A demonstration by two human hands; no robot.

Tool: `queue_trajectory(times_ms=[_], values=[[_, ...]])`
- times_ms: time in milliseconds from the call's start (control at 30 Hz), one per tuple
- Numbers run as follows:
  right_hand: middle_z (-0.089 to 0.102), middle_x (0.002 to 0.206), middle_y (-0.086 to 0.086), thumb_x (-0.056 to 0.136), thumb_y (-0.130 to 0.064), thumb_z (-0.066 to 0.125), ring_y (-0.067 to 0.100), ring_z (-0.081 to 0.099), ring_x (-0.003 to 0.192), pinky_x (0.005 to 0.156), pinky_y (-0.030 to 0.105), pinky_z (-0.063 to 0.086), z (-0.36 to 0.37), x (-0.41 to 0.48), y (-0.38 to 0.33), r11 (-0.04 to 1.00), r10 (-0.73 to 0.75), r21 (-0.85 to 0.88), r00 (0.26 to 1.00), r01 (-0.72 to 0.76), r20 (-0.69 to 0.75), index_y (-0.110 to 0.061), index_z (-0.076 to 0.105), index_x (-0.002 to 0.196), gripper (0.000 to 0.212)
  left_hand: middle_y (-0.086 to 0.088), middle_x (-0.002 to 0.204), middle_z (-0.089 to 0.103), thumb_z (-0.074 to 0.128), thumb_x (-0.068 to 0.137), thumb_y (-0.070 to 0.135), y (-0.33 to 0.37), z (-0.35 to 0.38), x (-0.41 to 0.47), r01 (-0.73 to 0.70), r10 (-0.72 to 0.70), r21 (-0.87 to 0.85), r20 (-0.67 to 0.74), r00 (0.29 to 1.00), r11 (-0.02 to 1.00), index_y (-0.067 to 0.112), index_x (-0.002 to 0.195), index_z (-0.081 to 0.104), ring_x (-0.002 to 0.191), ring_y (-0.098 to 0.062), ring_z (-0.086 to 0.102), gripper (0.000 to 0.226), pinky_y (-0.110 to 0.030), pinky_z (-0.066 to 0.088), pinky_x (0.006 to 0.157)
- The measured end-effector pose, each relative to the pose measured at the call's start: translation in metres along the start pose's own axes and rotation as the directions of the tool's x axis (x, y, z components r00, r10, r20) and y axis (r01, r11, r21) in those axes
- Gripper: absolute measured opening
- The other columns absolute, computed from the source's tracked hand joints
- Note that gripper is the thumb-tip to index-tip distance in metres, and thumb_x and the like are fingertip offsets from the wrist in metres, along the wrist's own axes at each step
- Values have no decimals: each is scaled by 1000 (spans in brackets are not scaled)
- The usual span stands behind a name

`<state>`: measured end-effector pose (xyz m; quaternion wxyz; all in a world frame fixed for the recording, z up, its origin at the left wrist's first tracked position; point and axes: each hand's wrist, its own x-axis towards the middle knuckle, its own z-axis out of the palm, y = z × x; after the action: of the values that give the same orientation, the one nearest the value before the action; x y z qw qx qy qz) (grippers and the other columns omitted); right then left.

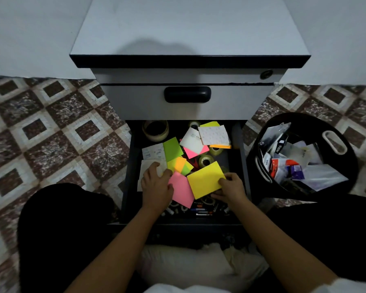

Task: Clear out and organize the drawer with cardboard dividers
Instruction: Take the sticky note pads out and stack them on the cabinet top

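Clearing stage. Open drawer (133, 166) still cluttered. Right hand (230, 186) pinches yellow sticky-note pad (205, 178); left hand (156, 182) grips pink pad (181, 190). Next: lift both out, likely toward black basket (304, 123).

The open drawer (132, 176) holds a jumble: a yellow sticky pad (205, 178) and a pink pad (181, 190) near its front edge, markers (199, 210) along that edge (partly hidden), white pads (153, 152) at left, a large tape roll (155, 130) in the back left corner.
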<state>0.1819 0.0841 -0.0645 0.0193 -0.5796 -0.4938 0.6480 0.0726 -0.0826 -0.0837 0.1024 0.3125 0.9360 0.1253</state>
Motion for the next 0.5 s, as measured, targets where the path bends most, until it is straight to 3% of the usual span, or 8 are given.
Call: queue_trajectory(times_ms=[100,200,267,333,400,500], values=[[46,101,17,94,-7,47,34,52,94,81,48,52,4,-1,14,985,3,-172,1000,-1,8,-7,43,100,8,-21,98,58,72,58,3,0,-2,0,-49,48,8,27,998,999,8,92,64,85,-39,55,35,-43,49,64],[50,98,17,91,-8,54,31,52,84,82,52,52,7,0,23,930,-32,-367,999,20,-27,-7,47,98,10,-19,87,57,47,86,0,5,-8,2,112,-75,-269,147,986,957,4,110,47,77,-34,56,25,-33,36,58],[50,110,19,91,-4,53,31,52,90,71,44,54,9,-1,24,962,19,-272,999,-11,29,-5,49,108,17,-16,86,52,42,89,-2,7,-12,4,339,-238,-473,262,935,813,7,109,39,79,-30,53,22,-29,30,58],[47,118,16,92,-1,52,31,50,98,60,34,50,10,-4,23,993,88,-85,990,-79,107,-4,46,122,31,-14,101,49,39,89,-5,6,-12,8,487,-352,-617,337,873,618,5,112,39,92,-27,50,24,-27,33,66],[46,121,14,92,0,52,30,49,100,57,32,48,11,-8,21,992,118,19,980,-122,158,-6,45,127,36,-17,112,51,36,91,-6,4,-13,12,570,-395,-708,424,815,417,-3,124,43,98,-28,50,33,-29,39,77],[46,133,15,93,-3,53,31,50,105,64,35,50,13,-9,21,996,80,-53,983,-73,166,-7,44,131,40,-15,91,56,28,91,-12,8,-13,11,597,-362,-786,516,776,160,-3,120,49,78,-27,51,37,-34,45,74]])
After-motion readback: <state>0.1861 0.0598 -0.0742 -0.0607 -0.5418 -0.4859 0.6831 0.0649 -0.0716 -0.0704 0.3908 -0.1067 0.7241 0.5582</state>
